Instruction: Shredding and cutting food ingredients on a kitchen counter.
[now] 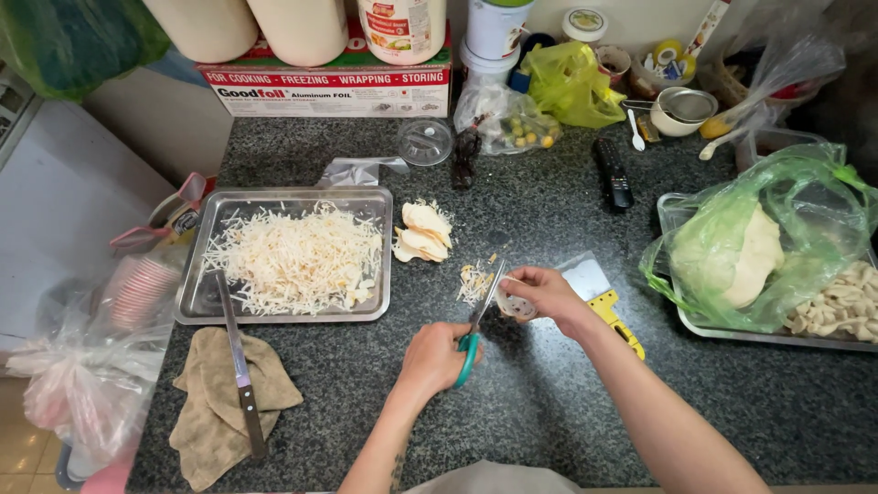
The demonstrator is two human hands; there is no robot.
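Left hand [430, 355] gripping teal-handled scissors [477, 320], right hand [541, 295] pinching pale slice [518, 306].

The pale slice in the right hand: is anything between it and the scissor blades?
Nothing visible. The teal-handled scissors in the left hand reach straight to the pale slice held by the right hand; only small cut strips lie on the dark speckled counter beside the blades.
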